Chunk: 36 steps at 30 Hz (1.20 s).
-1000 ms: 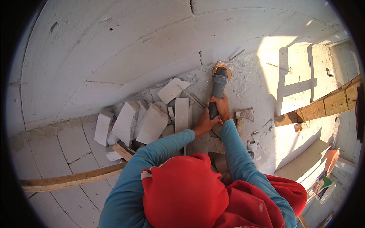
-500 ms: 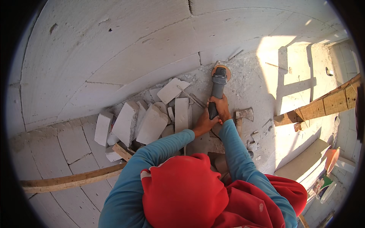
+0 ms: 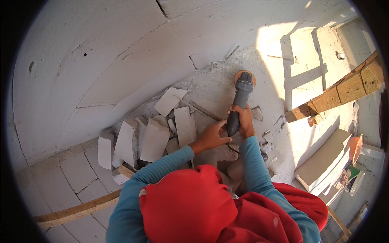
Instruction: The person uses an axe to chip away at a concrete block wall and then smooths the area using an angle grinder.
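My right hand is wrapped around the dark grey body of an angle grinder. An orange-brown disc shows at its far end, close above the dusty floor. Beside the grinder's rear end is my left hand, thumb and fingers spread, with nothing held. A black cord runs from the grinder toward my body. A hatchet head lies just right of my right hand, its handle hidden. Thin metal rods lie beyond my left fingers, near broken white blocks.
A pale block wall rises ahead and to the left. Wooden beams cross at the right and lower left. A long pale block, an orange container and a bucket stand at right. Rubble dots the floor.
The grinder has shifted right, away from the wall's foot. My left hand has let go of its rear end and opened, while my right hand keeps its hold. The view has turned somewhat.
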Tool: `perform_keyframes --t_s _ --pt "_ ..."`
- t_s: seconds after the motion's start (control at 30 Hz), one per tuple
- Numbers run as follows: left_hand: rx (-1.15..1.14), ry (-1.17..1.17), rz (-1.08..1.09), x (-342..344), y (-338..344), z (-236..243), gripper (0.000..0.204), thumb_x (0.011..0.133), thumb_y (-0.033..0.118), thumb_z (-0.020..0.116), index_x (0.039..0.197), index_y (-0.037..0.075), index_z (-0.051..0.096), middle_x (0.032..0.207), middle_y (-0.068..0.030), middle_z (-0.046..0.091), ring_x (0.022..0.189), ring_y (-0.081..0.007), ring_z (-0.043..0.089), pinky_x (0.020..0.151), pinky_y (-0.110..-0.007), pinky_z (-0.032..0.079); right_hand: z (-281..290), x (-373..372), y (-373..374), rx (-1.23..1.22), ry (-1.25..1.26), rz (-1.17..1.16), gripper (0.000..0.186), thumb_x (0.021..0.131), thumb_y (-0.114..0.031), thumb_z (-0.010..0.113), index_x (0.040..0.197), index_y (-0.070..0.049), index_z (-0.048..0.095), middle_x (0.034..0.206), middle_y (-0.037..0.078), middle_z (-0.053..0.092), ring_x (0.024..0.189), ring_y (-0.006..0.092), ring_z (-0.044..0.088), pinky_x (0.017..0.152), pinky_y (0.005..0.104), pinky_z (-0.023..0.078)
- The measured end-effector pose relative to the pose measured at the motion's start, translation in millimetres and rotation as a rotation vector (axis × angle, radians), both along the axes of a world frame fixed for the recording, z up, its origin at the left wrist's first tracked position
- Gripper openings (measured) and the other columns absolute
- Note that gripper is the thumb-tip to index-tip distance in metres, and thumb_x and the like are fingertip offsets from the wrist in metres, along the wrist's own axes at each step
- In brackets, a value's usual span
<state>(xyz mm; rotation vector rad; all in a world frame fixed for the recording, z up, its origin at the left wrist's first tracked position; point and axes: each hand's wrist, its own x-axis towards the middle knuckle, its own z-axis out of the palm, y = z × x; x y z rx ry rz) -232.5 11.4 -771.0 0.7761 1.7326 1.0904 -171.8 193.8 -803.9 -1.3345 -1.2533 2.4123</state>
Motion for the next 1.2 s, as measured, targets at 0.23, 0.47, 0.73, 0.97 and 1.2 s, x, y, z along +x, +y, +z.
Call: perform_keyframes --t_s 0.23,0.47,0.73,0.97,1.2 --pt "0.072 0.345 -0.006 24 16 1 0.07 0.082 0.025 0.091 0.136 -0.008 0.062 0.11 -0.0222 0.076 0.096 -0.0297 0.078 0.083 -0.04 0.062 23 16 6 0.035 -0.002 -0.131 0.033 0.081 -0.007 0.073 0.108 0.003 0.056 0.088 0.013 0.067 0.068 0.0221 0.068 0.063 0.0373 0.061" --pt "0.152 0.501 -0.034 26 14 5 0.071 0.08 0.026 0.093 0.135 -0.008 0.063 0.105 -0.0205 0.076 0.091 -0.0294 0.079 0.078 -0.038 0.063 33 26 0 0.051 -0.009 -0.17 0.036 0.079 -0.006 0.076 0.108 0.003 0.056 0.086 0.012 0.067 0.069 0.0209 0.07 0.061 0.0357 0.061" --pt "0.195 0.519 -0.056 33 5 -7 0.07 0.08 0.024 0.093 0.135 -0.007 0.063 0.104 -0.0221 0.074 0.087 -0.0289 0.077 0.074 -0.039 0.062 31 31 -1 -0.006 0.011 -0.242 0.039 0.076 -0.002 0.075 0.109 0.004 0.054 0.081 0.012 0.066 0.062 0.0214 0.067 0.056 0.0371 0.058" --pt "0.17 0.263 -0.09 27 17 15 0.07 0.083 0.021 0.092 0.139 -0.007 0.061 0.113 -0.0225 0.075 0.096 -0.0276 0.078 0.085 -0.038 0.062 39 41 13 0.083 -0.046 -0.078 0.045 0.08 -0.008 0.075 0.118 0.004 0.055 0.09 0.012 0.067 0.068 0.0196 0.069 0.061 0.0339 0.06" --pt "-0.045 -0.178 -0.188 36 20 2 0.062 0.089 0.031 0.088 0.135 -0.004 0.067 0.112 -0.0183 0.078 0.098 -0.022 0.077 0.091 -0.034 0.06 55 65 40 0.72 -0.25 0.297 0.061 0.079 -0.034 0.076 0.121 0.007 0.059 0.094 0.024 0.071 0.081 0.0394 0.071 0.08 0.0465 0.057"
